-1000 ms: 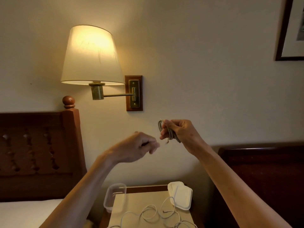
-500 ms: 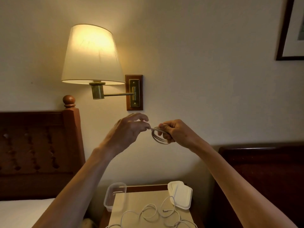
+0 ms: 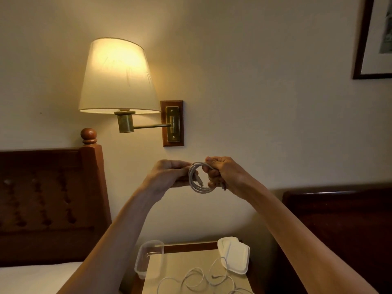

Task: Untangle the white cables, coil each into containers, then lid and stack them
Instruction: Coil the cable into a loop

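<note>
I hold a coiled white cable up in front of the wall. My right hand grips the coil's right side with curled fingers. My left hand pinches its left side. Below, on the pale mat of the nightstand, a second white cable lies in loose loops. A clear plastic container stands at the mat's left edge. White lids lie stacked at the back right, with the loose cable running over them.
A lit wall lamp hangs above the hands on a brass arm. A dark wooden headboard and white bedding are to the left, another headboard to the right. A framed picture hangs at the top right.
My left hand came back to the coil and now pinches its left side. Both hands sank a little, and the coil turned to face me as a round loop.
</note>
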`<state>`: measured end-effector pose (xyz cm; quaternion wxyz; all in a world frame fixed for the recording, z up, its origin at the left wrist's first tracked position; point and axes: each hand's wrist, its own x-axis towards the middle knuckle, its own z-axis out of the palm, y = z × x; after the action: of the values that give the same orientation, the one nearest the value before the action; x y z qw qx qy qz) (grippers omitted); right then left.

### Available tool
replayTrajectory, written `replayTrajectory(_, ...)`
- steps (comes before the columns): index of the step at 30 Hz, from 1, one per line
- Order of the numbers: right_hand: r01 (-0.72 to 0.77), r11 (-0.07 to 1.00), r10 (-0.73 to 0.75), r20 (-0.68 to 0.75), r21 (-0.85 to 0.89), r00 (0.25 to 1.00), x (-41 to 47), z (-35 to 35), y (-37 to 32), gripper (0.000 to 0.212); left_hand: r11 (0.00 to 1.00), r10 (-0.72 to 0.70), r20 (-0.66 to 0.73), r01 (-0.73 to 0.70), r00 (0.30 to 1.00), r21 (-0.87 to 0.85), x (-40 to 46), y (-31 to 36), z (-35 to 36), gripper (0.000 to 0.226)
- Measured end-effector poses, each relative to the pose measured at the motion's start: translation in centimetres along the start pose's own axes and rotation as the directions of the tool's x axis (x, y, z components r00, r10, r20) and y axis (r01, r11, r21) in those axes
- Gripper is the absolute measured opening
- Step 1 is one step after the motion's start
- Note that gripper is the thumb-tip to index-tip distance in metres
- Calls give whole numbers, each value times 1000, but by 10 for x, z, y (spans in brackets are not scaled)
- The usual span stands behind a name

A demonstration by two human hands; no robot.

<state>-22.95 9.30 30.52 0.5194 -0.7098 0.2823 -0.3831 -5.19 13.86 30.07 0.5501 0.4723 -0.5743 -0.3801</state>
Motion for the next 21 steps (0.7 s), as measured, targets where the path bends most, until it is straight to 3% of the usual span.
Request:
replayTrajectory(4, 8, 1000, -11, -84, -28, 996, 2, 2, -2, 43, 927, -186, 162, 228, 969, -298, -1, 0, -6, 18)
replayTrajectory(9, 50, 982, -95, -248, -181, 964, 4, 8, -7, 41, 888, -109, 238, 202, 965, -412, -7, 2, 3, 39)
replayTrajectory(12, 60, 980, -111, -277, -188, 954, 6, 9, -7, 41, 983, 34, 97, -16, 995, -182, -11, 1, 15, 30)
replayTrajectory(16, 72, 981, -129, -333, -179, 934, 6, 12, -7, 41, 968, 203, -33, -196, 979, 157, -7, -2, 23, 22)
replayTrajectory(18, 76, 977, -143, -354, -197, 924, 7, 15, -4, 41, 898, 308, -65, -268, 949, 349, -3, -7, 24, 24)
replayTrajectory(21, 79, 964, -175, -382, -252, 907, 6, 18, -1, 41, 686, 438, -68, -284, 896, 670, 1, -20, 25, 18)
